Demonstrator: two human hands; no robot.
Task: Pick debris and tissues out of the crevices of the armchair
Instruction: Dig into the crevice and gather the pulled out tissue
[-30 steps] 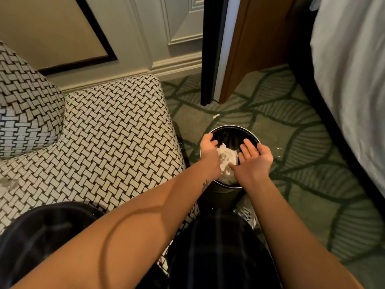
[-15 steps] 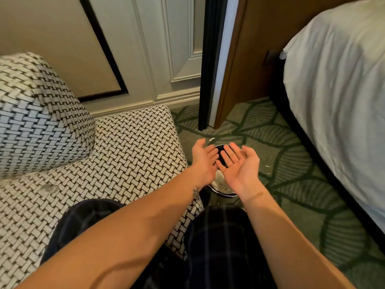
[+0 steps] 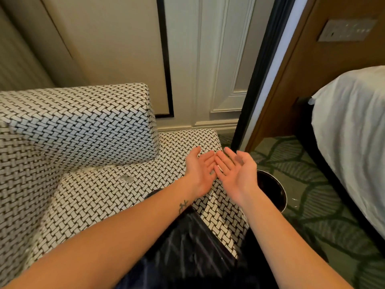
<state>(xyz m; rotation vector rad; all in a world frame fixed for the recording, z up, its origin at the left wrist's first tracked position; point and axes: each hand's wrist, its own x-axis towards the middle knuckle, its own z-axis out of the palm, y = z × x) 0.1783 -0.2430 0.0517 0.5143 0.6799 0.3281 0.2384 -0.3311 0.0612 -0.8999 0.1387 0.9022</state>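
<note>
**Scraps risking being missed in the armchair crease**

The armchair (image 3: 83, 126) is wearing a busy black-and-white weave, and that is the likely trouble. Small pale scraps are probably blending into it, so a check by eye alone is risking leaving some behind. The crevice (image 3: 108, 166), where the seat is meeting the raised cushion, is lying in shadow, and I cannot tell whether anything is lodging there. A grey smudge (image 3: 126, 177) is sitting on the seat just in front of that crease, well back from the seat's front edge. Whether it is lint or a stain is unclear. The cloth is looking firm and tightly woven.

The left hand (image 3: 200, 172) and right hand (image 3: 237, 172) are hovering palm-up over the seat's right front corner, fingers spread and relaxed, holding nothing. A dark-trousered knee (image 3: 187, 247) is resting on the seat's front edge and may be pressing scraps deeper. The bin (image 3: 281, 185) is standing on the carpet (image 3: 325, 215) just beside that corner. White flecks (image 3: 294, 200) are lying outside it, suggesting that a loose drop is liable to miss.
</note>
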